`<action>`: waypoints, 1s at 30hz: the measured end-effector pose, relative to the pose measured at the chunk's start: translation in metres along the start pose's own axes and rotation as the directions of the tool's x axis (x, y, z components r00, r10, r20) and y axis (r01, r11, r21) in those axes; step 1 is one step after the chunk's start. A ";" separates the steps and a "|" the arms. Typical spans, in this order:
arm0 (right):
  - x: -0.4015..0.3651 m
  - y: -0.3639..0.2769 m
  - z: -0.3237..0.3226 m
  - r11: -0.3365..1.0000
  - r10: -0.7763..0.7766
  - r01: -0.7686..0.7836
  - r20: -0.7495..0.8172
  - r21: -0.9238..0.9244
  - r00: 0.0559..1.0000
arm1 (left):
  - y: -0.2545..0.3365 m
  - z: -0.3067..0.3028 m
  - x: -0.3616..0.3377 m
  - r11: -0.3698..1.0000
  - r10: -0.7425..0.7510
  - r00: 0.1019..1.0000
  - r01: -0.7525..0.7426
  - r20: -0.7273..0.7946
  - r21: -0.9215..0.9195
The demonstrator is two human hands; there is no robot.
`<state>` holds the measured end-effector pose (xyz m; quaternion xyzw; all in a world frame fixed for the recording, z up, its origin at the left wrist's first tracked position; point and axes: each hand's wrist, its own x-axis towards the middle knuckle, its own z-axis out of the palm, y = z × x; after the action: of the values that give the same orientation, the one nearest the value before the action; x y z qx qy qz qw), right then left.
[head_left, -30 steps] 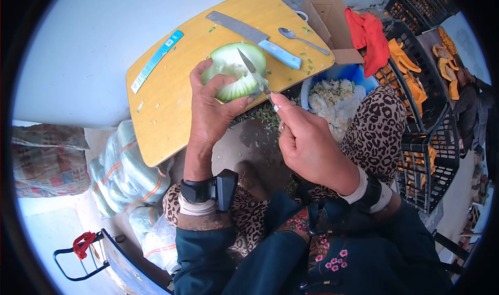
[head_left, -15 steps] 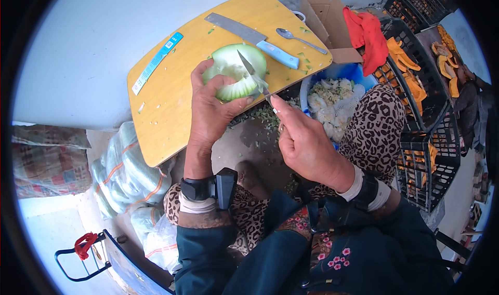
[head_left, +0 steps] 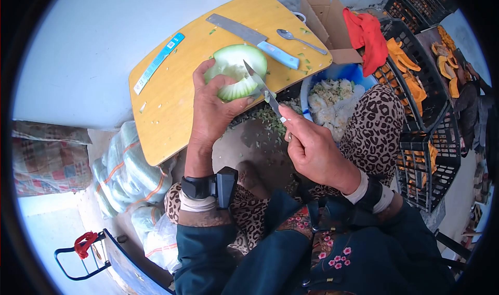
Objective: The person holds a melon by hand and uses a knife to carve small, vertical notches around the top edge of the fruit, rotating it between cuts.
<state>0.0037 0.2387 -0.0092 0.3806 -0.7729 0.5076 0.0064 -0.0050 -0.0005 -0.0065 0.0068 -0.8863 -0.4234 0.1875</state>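
Observation:
At the near edge of the yellow table [head_left: 171, 97], my left hand [head_left: 210, 105] is closed around a hollowed piece of pale green melon [head_left: 236, 91], thumb and fingers gripping its rim. The melon's scooped-out opening faces up toward me. My right hand [head_left: 319, 152] grips a small knife [head_left: 270, 97], its handle mostly hidden in the fist. The blade's tip lies over the melon's opening, and small bits of pale green flesh cling to the blade. Beyond the melon lie a cleaver [head_left: 236, 27] with a blue handle and a metal spoon [head_left: 299, 39].
A blue and white tub [head_left: 305, 97] holding seeds and pulp stands below the table's right edge. Black crates [head_left: 436, 165] with orange slices are at right, near a cardboard box [head_left: 317, 17] and red cloth [head_left: 366, 40]. A blue-and-white strip [head_left: 158, 64] lies on the table.
My right hand has drawn the knife back, down and to the right, so less of the blade overlaps the melon. My left hand and the melon have hardly moved.

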 end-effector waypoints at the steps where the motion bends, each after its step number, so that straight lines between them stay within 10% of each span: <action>1: 0.001 -0.002 -0.001 1.000 0.019 -0.020 0.016 0.010 1.000 | 0.000 0.000 0.000 1.000 -0.004 1.000 0.004 0.000 -0.001; 30: -0.004 0.001 -0.014 0.937 0.187 -0.209 0.103 0.278 0.977 | -0.002 -0.001 0.001 1.000 -0.018 1.000 0.017 -0.014 -0.020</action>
<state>0.0006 0.2527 -0.0046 0.3163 -0.7250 0.5981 -0.1290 -0.0054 -0.0032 -0.0073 0.0158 -0.8806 -0.4337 0.1903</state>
